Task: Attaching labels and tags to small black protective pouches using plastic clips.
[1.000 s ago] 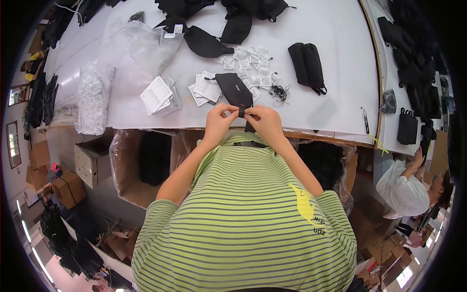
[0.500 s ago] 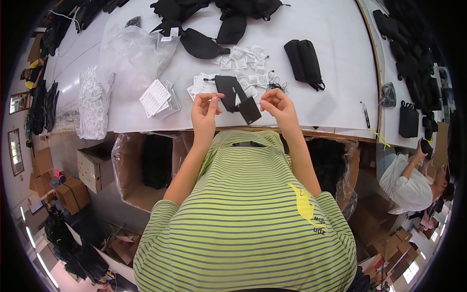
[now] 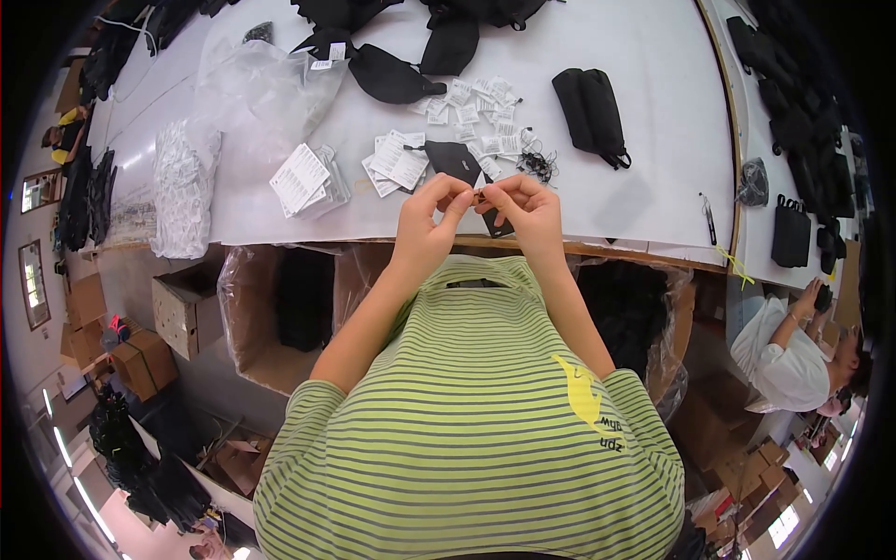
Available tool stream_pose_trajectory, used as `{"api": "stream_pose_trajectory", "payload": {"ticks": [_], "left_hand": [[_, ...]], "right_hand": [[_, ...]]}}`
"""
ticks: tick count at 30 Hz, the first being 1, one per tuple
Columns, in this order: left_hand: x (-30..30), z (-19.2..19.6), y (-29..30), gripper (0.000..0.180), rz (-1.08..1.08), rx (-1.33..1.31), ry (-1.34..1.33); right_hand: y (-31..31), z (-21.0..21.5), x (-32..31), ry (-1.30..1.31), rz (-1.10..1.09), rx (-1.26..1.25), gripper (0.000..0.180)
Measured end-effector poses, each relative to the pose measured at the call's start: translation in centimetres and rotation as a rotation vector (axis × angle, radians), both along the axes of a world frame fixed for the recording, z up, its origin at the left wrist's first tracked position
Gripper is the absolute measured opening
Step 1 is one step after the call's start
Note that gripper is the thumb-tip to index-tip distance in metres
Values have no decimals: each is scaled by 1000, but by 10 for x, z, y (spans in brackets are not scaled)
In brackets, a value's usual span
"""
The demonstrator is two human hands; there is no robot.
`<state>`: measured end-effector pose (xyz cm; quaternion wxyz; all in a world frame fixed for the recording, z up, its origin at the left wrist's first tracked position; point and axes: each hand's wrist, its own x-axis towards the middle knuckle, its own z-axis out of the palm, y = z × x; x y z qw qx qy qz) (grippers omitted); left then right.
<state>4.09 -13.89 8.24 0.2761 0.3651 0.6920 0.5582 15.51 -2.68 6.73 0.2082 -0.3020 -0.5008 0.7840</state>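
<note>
Black pouch (image 3: pixel 452 161) lies flat on the white table (image 3: pixel 644 219), just beyond the fingertips, its near end partly hidden by the hands. Left hand (image 3: pixel 430 217): thumb and index closed in a pinch. Right hand (image 3: pixel 534 217): same, thumb and index pinched, tips meeting the left ones. Between them a small dark piece (image 3: pixel 480 196), gripped by both; too small to tell what it is. Black square tag (image 3: pixel 498 224) just below the right fingertips, partly covered by that hand. White printed cards (image 3: pixel 399 161) just beyond the left fingers, by the pouch; second stack of cards (image 3: pixel 302 183) further out to the left of them. Small white tags (image 3: pixel 457 92) scattered beyond the pouch; black cords (image 3: pixel 537 167) in a tangle beyond the right fingers, near the tags. Black bag (image 3: pixel 590 114) further off, beyond and right of the right fingers. Black waist bag (image 3: pixel 387 75) well beyond the left fingers, clear plastic bag (image 3: pixel 266 89) left of it. White bundle (image 3: pixel 182 191) far left of the fingers. Slim black tool (image 3: pixel 709 221) well right of the right fingers, near the table edge, yellow tie (image 3: pixel 736 266) beside it.
</note>
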Motion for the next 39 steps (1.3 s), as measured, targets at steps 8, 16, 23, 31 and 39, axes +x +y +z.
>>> {"api": "stream_pose_trajectory", "payload": {"ticks": [8, 16, 23, 31, 39], "left_hand": [[-3, 2, 1, 9, -30, -27, 69], [-7, -3, 4, 8, -49, -57, 198], [-26, -34, 0, 18, -160, 54, -475], [2, -38, 14, 17, -456, -237, -298], [-6, -31, 17, 18, -469, -12, 45]], "right_hand": [[-2, -3, -1, -30, 47, 43, 15], [0, -2, -5, -58, 8, 141, 15], [5, 2, -8, 45, 116, 14, 11], [49, -55, -52, -550, 472, 926, 46], [45, -104, -62, -633, 796, 890, 35]]}}
